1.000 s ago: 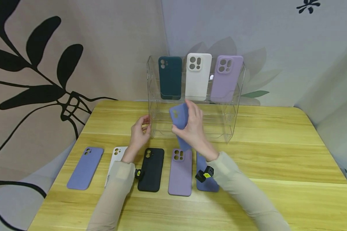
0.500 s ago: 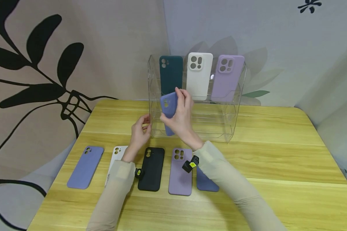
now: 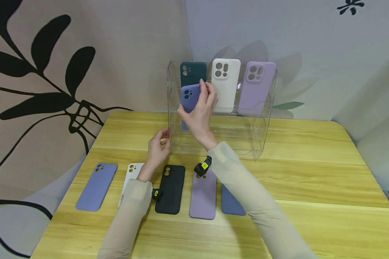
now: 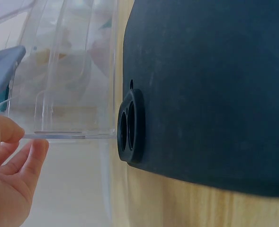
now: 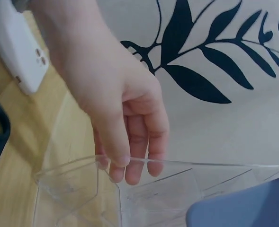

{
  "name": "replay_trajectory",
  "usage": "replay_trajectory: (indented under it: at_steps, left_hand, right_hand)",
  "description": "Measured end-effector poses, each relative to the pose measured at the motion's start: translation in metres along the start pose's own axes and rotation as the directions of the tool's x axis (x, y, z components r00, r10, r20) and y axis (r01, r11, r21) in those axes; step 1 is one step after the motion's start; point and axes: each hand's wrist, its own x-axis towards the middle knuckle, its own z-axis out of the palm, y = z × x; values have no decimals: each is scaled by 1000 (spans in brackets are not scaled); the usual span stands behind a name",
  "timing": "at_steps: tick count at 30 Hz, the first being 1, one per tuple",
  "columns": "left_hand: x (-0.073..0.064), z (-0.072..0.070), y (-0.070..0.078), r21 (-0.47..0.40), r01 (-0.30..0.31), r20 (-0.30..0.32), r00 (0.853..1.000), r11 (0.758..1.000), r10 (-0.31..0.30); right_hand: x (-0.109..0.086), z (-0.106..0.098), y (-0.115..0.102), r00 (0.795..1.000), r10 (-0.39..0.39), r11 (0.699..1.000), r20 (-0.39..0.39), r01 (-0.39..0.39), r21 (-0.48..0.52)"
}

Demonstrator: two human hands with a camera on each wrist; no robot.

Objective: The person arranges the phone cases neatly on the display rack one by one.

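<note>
My right hand (image 3: 199, 117) holds a blue-violet phone case (image 3: 189, 103) between thumb and fingers, camera holes up. In the head view the case overlaps the lower part of a dark teal case (image 3: 193, 73) standing on the upper level of a clear display stand (image 3: 264, 133). My left hand (image 3: 157, 148) pinches the stand's left side panel; the left wrist view shows thumb and fingers on either side of its thin edge (image 4: 68, 136). A white case (image 3: 227, 90) and a lilac case (image 3: 256, 91) stand to the right of the teal one.
A row of cases lies on the wooden table (image 3: 314, 187): periwinkle (image 3: 95, 187), white (image 3: 129, 176) partly under my left arm, black (image 3: 170, 190), mauve (image 3: 202, 198) and blue (image 3: 231, 203) partly under my right arm. A wall with leaf patterns stands behind.
My right hand has carried the blue-violet case up and to the left, from above the table to in front of the teal case. My left hand stays at the stand's side.
</note>
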Motion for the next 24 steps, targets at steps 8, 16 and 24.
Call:
replay_trajectory:
  at_steps: [8, 16, 24]
  left_hand:
    - [0, -1, 0, 2, 23, 14, 1000, 1000, -23]
    - [1, -1, -1, 8, 23, 16, 1000, 1000, -23]
    - [0, -1, -1, 5, 8, 5, 1000, 1000, -8]
  right_hand:
    - [-2, 15, 5, 994, 14, 999, -108, -19, -45]
    - [-13, 23, 10, 991, 20, 995, -129, -32, -94]
    - [-21, 29, 14, 991, 60, 988, -120, -76, -131]
